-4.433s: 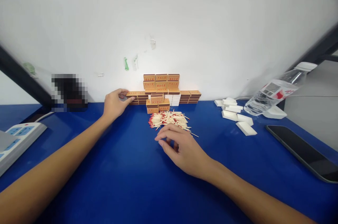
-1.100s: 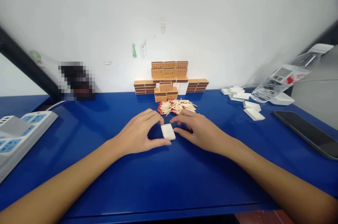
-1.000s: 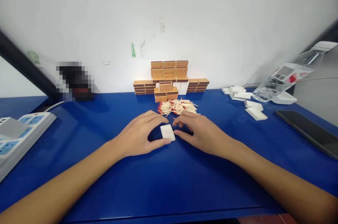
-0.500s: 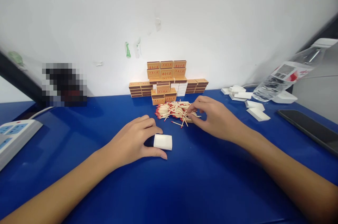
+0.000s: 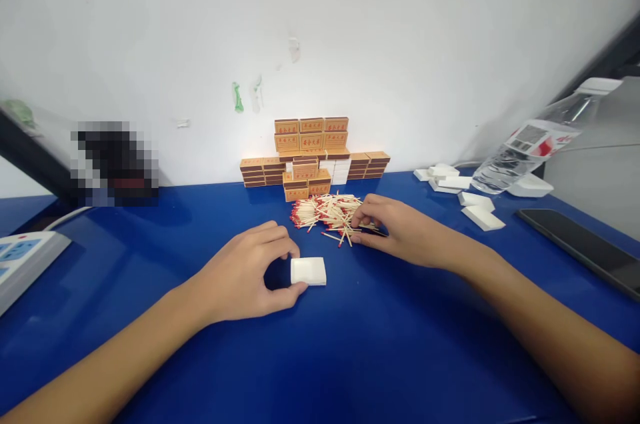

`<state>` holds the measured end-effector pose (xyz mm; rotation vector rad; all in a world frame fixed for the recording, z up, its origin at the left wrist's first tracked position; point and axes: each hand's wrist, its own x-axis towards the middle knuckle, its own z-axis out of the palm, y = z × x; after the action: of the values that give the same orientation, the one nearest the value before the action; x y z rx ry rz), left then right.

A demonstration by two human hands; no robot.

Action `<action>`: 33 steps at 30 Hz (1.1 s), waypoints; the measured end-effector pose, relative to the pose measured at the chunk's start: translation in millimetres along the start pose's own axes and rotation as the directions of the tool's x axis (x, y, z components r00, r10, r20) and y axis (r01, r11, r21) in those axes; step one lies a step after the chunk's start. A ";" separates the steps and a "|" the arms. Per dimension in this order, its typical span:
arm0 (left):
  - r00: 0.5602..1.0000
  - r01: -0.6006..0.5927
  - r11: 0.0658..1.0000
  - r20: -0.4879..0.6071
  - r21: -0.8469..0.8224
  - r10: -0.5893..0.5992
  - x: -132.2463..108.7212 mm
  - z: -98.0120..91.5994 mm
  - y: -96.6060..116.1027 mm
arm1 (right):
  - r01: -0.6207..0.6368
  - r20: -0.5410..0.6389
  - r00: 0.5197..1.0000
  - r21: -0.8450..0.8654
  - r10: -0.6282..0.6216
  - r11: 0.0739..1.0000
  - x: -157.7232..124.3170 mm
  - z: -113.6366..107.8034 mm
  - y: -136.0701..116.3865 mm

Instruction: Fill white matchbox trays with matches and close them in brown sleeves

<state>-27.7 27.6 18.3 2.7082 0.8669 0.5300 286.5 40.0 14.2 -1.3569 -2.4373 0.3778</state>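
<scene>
A small white matchbox tray (image 5: 309, 271) lies on the blue table. My left hand (image 5: 253, 271) is curled at its left end, with the thumb at the near edge and the index finger at the far corner. Beyond the tray is a loose pile of red-tipped matches (image 5: 320, 212). At the pile's right side, the thumb and fingers of my right hand (image 5: 393, 227) close around some matches; how many is hidden.
Behind the pile, stacked orange matchboxes (image 5: 312, 142) stand against the wall. To the right are several white trays (image 5: 483, 217), a tilted water bottle (image 5: 525, 144) and a dark phone (image 5: 580, 244). A power strip (image 5: 30, 264) lies at the left.
My left thumb and index finger have drawn closer together at the tray's end. My right thumb and fingers have shifted slightly among the matches. The view has moved a little.
</scene>
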 end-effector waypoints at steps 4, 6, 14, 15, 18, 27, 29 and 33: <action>1.000 0.004 1.000 -0.003 0.008 -0.004 0.7 1.7 -0.1 | 0.008 0.029 1.000 0.037 -0.009 0.999 0.5 2.4 0.1; 1.000 -0.011 1.000 -0.012 0.019 0.011 0.8 2.2 -0.2 | 0.000 0.044 0.999 0.043 -0.002 0.999 0.2 3.4 -0.5; 0.997 -0.064 0.996 -0.031 0.065 0.066 0.0 4.0 1.1 | -0.048 0.054 0.997 0.010 0.047 0.999 -3.6 5.3 -3.7; 0.997 -0.065 0.996 -0.031 0.068 0.068 0.0 3.9 0.8 | -0.047 0.051 0.998 0.013 0.046 0.999 -4.1 5.0 -4.2; 0.998 -0.058 0.995 -0.019 0.084 0.059 0.0 3.3 -0.5 | -0.056 0.071 0.996 0.032 0.054 0.998 -5.6 2.8 -6.3; 0.998 -0.060 0.992 -0.018 0.108 0.062 -0.2 3.7 -0.1 | -0.051 0.096 0.994 -0.034 0.054 0.998 -10.7 3.6 -8.4; 0.998 -0.060 0.992 -0.020 0.113 0.062 -0.1 4.1 -0.6 | -0.049 0.081 0.995 -0.020 0.051 0.999 -11.6 4.7 -7.7; 0.997 -0.059 0.990 -0.041 0.126 0.065 0.1 4.9 -1.5 | -0.045 0.043 0.998 -0.015 0.045 0.999 -12.6 4.8 -7.0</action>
<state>-26.3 28.3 13.3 2.8548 0.8566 0.5693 285.5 25.4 10.5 -1.4258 -2.4525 0.4057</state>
